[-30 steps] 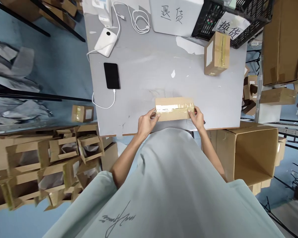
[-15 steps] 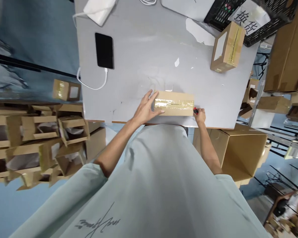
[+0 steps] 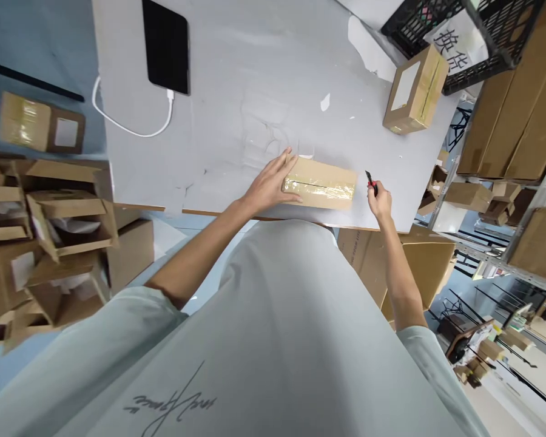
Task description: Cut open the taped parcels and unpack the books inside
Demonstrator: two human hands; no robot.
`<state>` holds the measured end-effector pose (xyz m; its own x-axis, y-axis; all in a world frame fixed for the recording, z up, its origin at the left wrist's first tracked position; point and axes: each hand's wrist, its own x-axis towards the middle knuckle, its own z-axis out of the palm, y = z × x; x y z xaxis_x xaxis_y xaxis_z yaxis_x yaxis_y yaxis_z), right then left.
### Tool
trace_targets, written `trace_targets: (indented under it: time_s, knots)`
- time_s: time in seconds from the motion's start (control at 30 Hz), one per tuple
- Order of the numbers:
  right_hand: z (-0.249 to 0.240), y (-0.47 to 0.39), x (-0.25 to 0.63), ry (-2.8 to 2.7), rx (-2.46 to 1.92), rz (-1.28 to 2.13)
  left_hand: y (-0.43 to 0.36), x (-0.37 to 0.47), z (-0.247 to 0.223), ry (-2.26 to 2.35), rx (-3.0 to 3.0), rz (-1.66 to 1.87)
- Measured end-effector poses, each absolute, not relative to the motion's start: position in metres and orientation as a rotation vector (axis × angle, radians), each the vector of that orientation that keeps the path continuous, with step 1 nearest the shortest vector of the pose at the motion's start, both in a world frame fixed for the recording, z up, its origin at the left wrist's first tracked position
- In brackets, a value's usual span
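A small cardboard box (image 3: 321, 185), sealed with clear yellowish tape, lies near the front edge of the table. My left hand (image 3: 272, 183) grips its left end, thumb on the near side and fingers at the far corner. A dark line runs along part of the tape on top. To the right of the box, clear of it, my right hand (image 3: 381, 200) is closed around a red and black utility knife (image 3: 372, 181). The knife's blade points away from me, towards the far side of the table.
On the grey table (image 3: 236, 60) lie a black phone (image 3: 167, 45) with a white cable and, at right, another taped box (image 3: 416, 91) beside a black crate (image 3: 482, 67). Open cartons (image 3: 68, 224) are stacked at left; a large open carton (image 3: 423, 267) stands below the right edge.
My right hand has moved the knife away from the box's right end, to the right. The box has tilted slightly, with my left hand still on it. The view has shifted.
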<state>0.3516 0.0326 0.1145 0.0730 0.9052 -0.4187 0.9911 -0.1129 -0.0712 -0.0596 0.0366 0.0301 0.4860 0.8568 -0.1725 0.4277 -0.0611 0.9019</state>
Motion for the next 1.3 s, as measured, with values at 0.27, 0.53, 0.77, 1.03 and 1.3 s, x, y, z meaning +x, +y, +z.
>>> trace_targets:
  time_s: [0.27, 0.53, 0.77, 1.03, 1.3]
  knots:
    - [0.155, 0.075, 0.233, 2.003, 1.504, -0.53, 0.039, -0.056, 0.02, 1.062, 1.584, 0.584]
    - [0.163, 0.087, 0.159, 1.972, 1.174, -0.596, 0.04, -0.055, 0.012, 1.027, 1.457, 0.605]
    - [0.168, 0.087, 0.154, 1.946, 1.149, -0.541, 0.04, -0.053, 0.012, 1.008, 1.451, 0.641]
    - [0.174, 0.088, 0.143, 1.951, 1.108, -0.537, 0.04, -0.051, 0.01, 0.988, 1.444, 0.679]
    - [0.179, 0.087, 0.136, 1.919, 1.119, -0.528, 0.04, -0.05, 0.009, 0.987, 1.444, 0.686]
